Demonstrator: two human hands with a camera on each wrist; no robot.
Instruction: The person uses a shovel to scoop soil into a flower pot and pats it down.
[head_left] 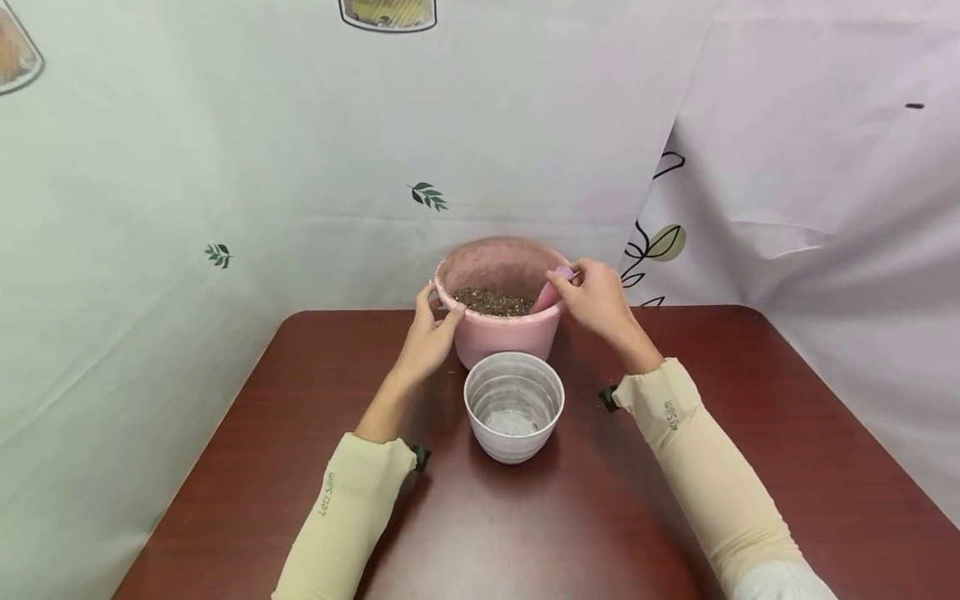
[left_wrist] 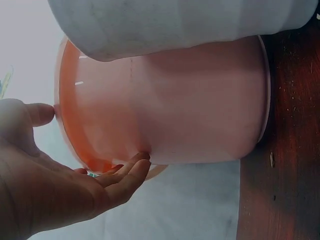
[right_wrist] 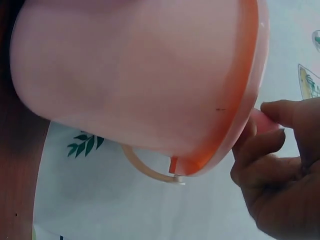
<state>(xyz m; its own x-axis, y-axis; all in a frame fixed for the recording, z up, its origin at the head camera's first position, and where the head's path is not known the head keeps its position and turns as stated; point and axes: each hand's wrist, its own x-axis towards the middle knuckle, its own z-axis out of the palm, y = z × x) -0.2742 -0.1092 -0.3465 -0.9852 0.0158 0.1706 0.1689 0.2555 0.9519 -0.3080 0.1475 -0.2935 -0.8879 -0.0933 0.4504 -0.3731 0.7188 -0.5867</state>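
A pink bucket (head_left: pixel 504 337) holds dark, crumbly soil (head_left: pixel 491 302) flecked with light bits. My left hand (head_left: pixel 429 340) grips the bucket's left rim, thumb at the rim and fingers against the outer wall, as the left wrist view shows. At the right rim, my right hand (head_left: pixel 600 300) pinches the handle of a pink scoop (head_left: pixel 547 297). The scoop slants down inside the bucket, its lower end at the soil. In the right wrist view only a bit of the pink scoop (right_wrist: pixel 265 122) shows between thumb and fingers. Directly in front of the bucket stands a whitish pot (head_left: pixel 514 442), with nothing inside.
Everything stands on a reddish-brown table (head_left: pixel 300 433). Behind it hangs a pale printed cloth (head_left: pixel 337 150), close to the bucket's back. The bucket's pale handle (right_wrist: pixel 145 170) hangs down its far side. Small crumbs (left_wrist: pixel 272 160) lie on the table beside the bucket.
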